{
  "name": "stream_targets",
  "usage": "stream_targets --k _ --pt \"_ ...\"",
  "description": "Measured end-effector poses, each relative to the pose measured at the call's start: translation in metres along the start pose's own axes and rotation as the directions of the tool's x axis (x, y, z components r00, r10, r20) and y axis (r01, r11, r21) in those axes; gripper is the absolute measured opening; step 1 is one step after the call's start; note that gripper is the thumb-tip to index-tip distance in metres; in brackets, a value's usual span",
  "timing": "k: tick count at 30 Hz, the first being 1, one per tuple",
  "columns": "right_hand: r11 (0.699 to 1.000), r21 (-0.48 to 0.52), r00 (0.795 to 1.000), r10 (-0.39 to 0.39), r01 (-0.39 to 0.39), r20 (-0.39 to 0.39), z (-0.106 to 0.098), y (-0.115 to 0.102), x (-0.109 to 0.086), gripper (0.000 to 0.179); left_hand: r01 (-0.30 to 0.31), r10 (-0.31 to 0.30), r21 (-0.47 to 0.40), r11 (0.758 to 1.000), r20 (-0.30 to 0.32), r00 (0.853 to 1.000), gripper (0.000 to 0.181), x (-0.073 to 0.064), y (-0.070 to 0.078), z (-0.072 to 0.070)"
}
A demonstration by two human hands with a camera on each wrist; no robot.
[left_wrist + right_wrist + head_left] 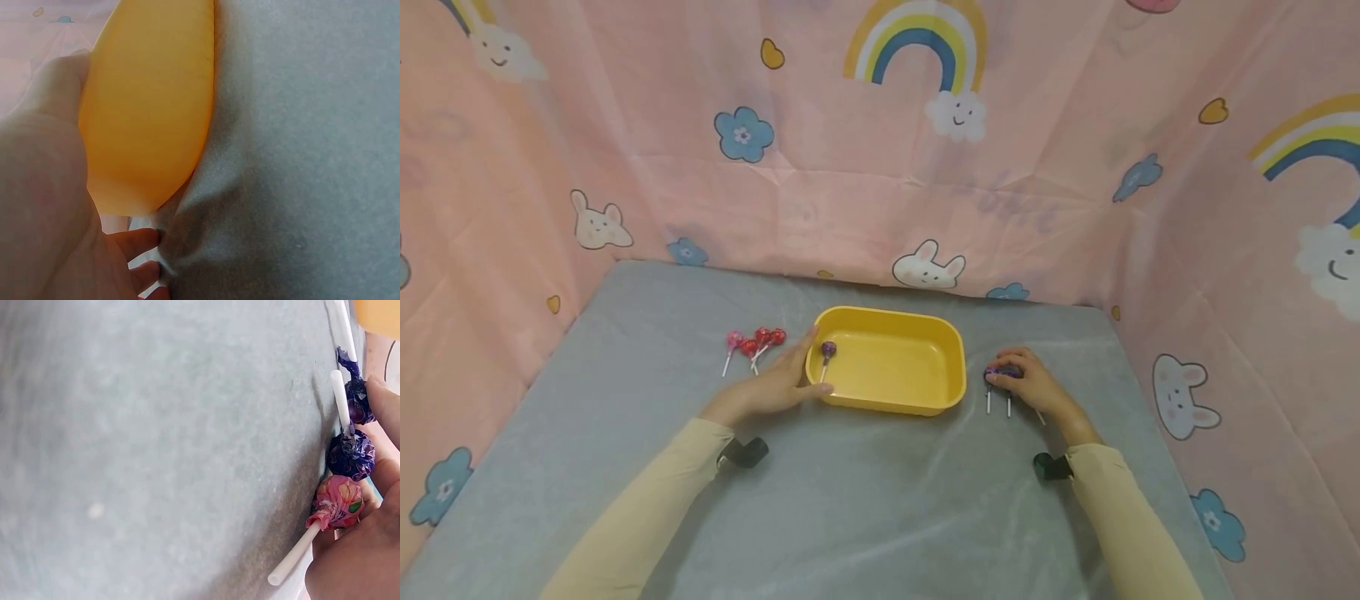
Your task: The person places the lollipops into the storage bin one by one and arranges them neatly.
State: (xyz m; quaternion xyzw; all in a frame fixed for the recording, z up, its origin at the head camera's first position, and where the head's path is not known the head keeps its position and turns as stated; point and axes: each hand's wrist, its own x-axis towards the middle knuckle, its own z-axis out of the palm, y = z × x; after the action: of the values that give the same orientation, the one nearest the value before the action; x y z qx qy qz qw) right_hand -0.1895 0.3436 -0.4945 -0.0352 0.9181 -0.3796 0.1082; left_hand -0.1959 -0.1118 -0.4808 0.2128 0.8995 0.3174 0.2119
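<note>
My pale sleeves (647, 500) come in from the near side, a dark gadget (745, 452) at my left wrist, and between them grey cloth (887, 492) spreads with broad room to move, right up to the front wall of the yellow box (898, 371). Off the box's right end the room is tight: only a narrow strip of cloth before my right hand (1037, 387), with more running on past it to the slanting table edge. That hand's thumb and a finger pinch the head of a purple lollipop (361, 405); a second purple lollipop (352, 453) sits just beside it, and a pink lollipop (337, 500) lies closer to my palm, all with white sticks. My left hand (763, 387) has its fingers spread, the thumb at the box's near left corner and a finger along its left end. Inside, near that thumb, lies another purple one (828, 349), stick toward me. Left of that hand, three red lollipops (763, 336) and a lighter pink one (734, 339) cluster loosely. Beyond the box, a slimmer band of cloth reaches the far edge, where a pink curtain (805, 192) hangs.
</note>
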Motion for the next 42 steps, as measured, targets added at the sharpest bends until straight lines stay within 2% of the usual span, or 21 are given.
stream_targets --k 6,13,20,27,31,37,42 --pt "1.000 0.008 1.000 0.017 -0.017 -0.003 0.000 -0.001 0.002 0.037 -0.020 0.020 -0.002 1.000 0.001 1.000 0.110 -0.002 0.003 -0.003" --pt "1.000 0.007 1.000 0.014 -0.014 -0.008 0.002 -0.002 0.002 0.036 0.015 -0.015 0.002 1.000 0.007 1.000 0.111 0.000 -0.002 -0.001" --pt "0.999 0.032 0.999 0.031 -0.031 -0.011 0.002 -0.002 0.000 0.039 0.008 -0.008 -0.005 1.000 0.010 1.000 0.112 -0.002 0.000 -0.001" --pt "1.000 -0.003 1.000 0.007 -0.007 -0.009 -0.001 -0.003 0.001 0.040 0.010 -0.010 0.003 1.000 0.003 1.000 0.111 -0.003 0.000 -0.001" --pt "1.000 -0.014 1.000 0.021 -0.022 -0.011 -0.004 -0.003 0.002 0.040 0.010 -0.010 0.000 1.000 0.004 1.000 0.112 -0.003 0.001 -0.001" --pt "0.998 0.029 0.998 0.060 -0.060 0.014 -0.010 -0.008 0.001 0.040 0.022 -0.022 -0.004 1.000 0.002 1.000 0.110 -0.004 0.001 0.000" --pt "0.993 0.059 0.995 0.099 -0.100 0.016 -0.016 -0.017 0.001 0.048 0.019 -0.019 -0.012 1.000 -0.003 1.000 0.108 -0.004 0.004 0.000"
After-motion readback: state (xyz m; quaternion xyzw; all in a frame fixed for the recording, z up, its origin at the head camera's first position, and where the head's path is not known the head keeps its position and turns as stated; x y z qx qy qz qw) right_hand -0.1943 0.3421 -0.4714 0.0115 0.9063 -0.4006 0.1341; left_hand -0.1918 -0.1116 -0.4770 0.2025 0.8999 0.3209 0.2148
